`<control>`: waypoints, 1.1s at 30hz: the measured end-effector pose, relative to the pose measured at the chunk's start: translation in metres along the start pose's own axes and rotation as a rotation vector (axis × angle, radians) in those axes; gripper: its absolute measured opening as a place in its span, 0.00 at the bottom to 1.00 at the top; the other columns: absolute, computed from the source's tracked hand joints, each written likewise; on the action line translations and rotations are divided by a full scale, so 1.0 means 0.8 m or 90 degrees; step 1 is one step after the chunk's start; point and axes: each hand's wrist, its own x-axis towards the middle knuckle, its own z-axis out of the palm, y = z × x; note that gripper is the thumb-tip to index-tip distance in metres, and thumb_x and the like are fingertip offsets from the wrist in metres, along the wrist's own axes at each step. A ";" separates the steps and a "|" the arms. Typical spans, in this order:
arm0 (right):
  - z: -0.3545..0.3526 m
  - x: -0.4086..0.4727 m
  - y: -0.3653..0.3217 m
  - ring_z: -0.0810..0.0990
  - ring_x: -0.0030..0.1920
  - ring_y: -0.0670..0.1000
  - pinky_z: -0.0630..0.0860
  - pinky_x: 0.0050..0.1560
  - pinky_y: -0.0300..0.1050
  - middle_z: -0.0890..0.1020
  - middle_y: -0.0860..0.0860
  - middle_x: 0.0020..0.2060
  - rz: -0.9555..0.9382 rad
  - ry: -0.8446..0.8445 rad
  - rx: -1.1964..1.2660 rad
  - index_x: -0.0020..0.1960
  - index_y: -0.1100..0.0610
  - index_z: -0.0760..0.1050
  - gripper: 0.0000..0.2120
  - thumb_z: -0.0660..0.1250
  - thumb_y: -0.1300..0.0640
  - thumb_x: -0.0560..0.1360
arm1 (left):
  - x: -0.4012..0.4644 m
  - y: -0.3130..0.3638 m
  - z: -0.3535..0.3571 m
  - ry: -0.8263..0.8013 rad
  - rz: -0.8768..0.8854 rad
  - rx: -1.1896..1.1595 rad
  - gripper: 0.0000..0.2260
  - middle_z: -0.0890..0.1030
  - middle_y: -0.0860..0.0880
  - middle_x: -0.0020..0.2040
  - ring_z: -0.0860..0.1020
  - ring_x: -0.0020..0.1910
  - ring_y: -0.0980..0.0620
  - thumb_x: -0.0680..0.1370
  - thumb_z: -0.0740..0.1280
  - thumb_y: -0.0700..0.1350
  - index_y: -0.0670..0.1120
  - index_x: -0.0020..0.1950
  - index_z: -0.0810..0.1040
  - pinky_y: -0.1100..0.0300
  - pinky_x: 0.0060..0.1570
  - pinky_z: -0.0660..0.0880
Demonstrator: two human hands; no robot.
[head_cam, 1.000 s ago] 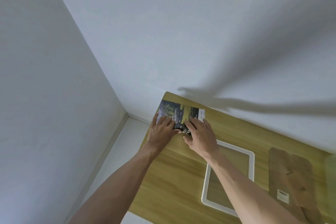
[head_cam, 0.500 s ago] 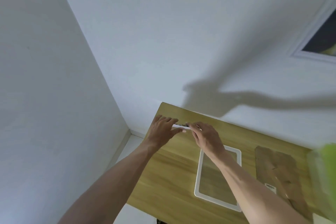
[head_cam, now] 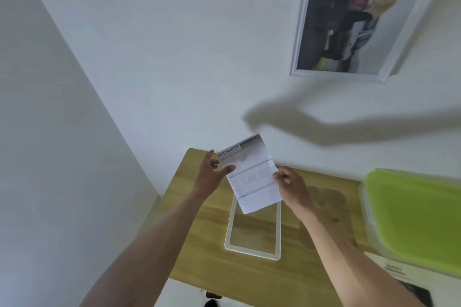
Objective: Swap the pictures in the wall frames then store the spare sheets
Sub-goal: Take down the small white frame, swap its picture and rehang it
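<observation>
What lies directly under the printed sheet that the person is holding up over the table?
Under the sheet lies the top end of the white frame, empty, flat on the wooden table. The sheet covers the frame's upper edge, so that edge cannot be seen.

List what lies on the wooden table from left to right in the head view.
White picture frame → brown backing board → green-lidded plastic box. The printed sheet held above the table overlaps the frame, so it is left out.
</observation>
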 end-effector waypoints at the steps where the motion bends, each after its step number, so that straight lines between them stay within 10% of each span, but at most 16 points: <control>1: -0.009 -0.007 0.005 0.80 0.50 0.43 0.77 0.44 0.42 0.83 0.44 0.48 0.019 0.010 0.028 0.54 0.50 0.80 0.08 0.62 0.55 0.81 | -0.008 0.001 0.012 -0.001 -0.018 -0.016 0.45 0.75 0.49 0.60 0.76 0.58 0.51 0.67 0.78 0.56 0.48 0.77 0.59 0.53 0.55 0.76; 10: -0.049 -0.054 0.041 0.81 0.48 0.43 0.76 0.38 0.38 0.82 0.47 0.49 0.106 0.009 0.138 0.67 0.44 0.70 0.21 0.66 0.60 0.78 | -0.078 0.001 0.086 -0.079 -0.020 -0.109 0.28 0.80 0.41 0.46 0.81 0.46 0.47 0.72 0.70 0.31 0.47 0.70 0.73 0.59 0.41 0.79; 33: 0.047 -0.052 0.141 0.80 0.43 0.48 0.79 0.44 0.47 0.80 0.47 0.44 0.149 -0.033 -0.284 0.74 0.50 0.65 0.28 0.69 0.56 0.77 | -0.056 -0.107 0.085 -0.162 -0.038 0.363 0.21 0.74 0.45 0.50 0.76 0.48 0.44 0.75 0.64 0.36 0.41 0.69 0.72 0.52 0.48 0.77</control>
